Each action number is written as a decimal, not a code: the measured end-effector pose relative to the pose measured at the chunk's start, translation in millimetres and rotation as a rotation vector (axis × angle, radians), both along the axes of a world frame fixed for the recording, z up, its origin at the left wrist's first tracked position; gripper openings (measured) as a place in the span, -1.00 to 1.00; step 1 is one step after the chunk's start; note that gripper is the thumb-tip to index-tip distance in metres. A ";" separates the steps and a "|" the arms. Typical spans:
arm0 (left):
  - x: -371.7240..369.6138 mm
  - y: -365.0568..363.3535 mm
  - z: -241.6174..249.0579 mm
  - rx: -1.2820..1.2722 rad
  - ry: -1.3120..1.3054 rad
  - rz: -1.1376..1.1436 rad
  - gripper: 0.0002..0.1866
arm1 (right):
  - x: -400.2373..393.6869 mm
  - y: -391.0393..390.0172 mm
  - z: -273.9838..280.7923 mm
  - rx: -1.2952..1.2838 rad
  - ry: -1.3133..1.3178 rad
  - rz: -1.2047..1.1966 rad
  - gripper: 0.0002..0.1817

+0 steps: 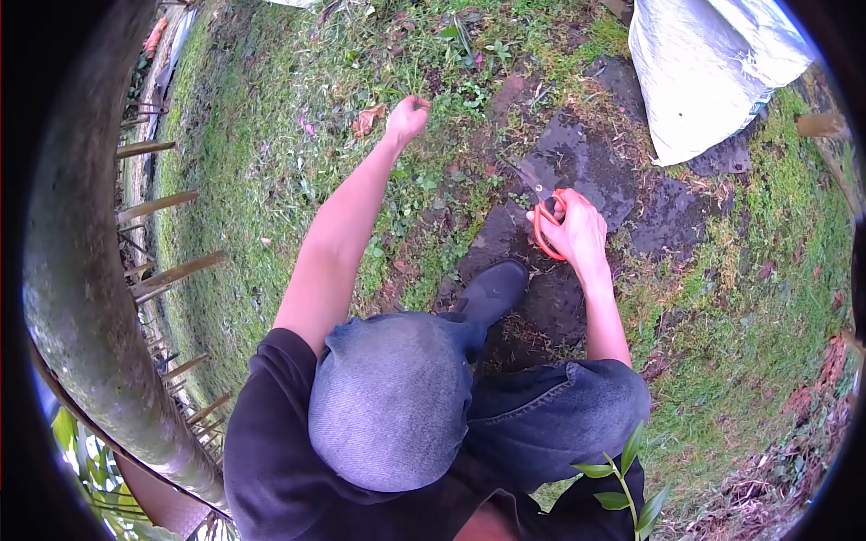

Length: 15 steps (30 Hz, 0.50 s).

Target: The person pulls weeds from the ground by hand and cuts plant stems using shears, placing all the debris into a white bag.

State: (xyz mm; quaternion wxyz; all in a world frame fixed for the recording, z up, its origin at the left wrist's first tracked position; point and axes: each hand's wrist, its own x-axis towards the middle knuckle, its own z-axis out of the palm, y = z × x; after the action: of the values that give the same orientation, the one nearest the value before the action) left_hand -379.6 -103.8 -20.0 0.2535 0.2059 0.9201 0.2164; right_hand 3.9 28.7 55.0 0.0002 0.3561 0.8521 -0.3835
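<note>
Orange-handled scissors (547, 219) sit in the right hand (577, 233), fingers curled through the loops, blades pointing at the dark wet stone (586, 167) near its grassy edge. Keeping the blades low and flat would cut cleanest (a judgement). The left hand (408, 117) is a closed fist over the grass (262, 180), holding nothing visible. A white sack (704, 72) lies nearby.
</note>
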 end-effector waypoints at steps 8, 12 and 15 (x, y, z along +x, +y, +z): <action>13.8 29.4 -20.3 -0.171 0.203 -0.050 -0.52 | -2.6 4.0 -7.4 -0.005 0.051 -0.020 -0.43; 13.4 33.3 -35.6 -0.140 0.289 -0.014 -0.65 | 2.2 9.6 -6.9 -0.019 0.056 -0.050 -0.46; 11.0 33.7 -39.1 -0.086 0.293 0.003 -0.67 | 1.8 13.9 -9.1 -0.004 0.064 -0.061 -0.47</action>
State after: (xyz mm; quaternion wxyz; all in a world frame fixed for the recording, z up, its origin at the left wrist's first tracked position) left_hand -368.6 -70.1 -59.1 0.1246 0.2228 0.9560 0.1448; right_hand 5.7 42.6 45.9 -0.0379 0.3696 0.8395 -0.3965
